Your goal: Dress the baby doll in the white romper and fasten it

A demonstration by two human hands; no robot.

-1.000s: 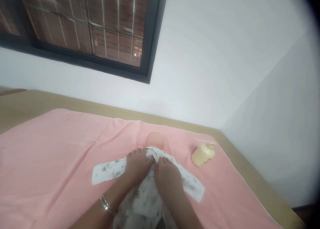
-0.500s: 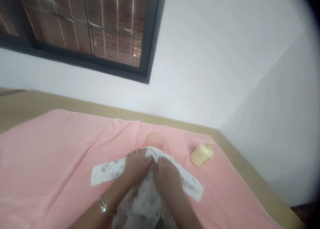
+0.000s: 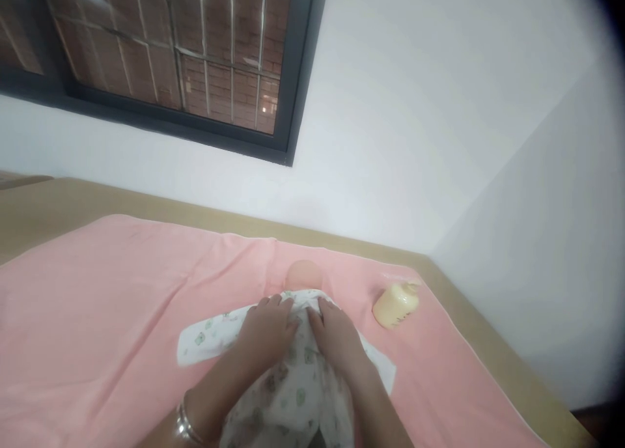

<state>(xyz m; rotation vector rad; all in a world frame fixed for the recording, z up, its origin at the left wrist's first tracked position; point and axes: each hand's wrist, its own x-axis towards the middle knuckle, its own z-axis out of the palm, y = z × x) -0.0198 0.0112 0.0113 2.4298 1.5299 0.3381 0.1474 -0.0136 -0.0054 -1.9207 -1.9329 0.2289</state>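
A baby doll lies on a pink towel, its bare head pointing away from me. It wears a white printed garment with sleeves spread to both sides. My left hand rests on the garment's chest, fingers curled and pinching the cloth near the collar. My right hand sits just beside it on the right half of the garment, fingers likewise gripping the fabric edge. A metal bangle circles my left wrist.
A pale yellow lotion bottle lies on the towel to the right of the doll. The towel covers a tan table set into a white corner. A dark-framed barred window is on the wall behind.
Both hands have slid a little toward me and apart along the front of the garment. The doll, towel and bottle have stayed in place.
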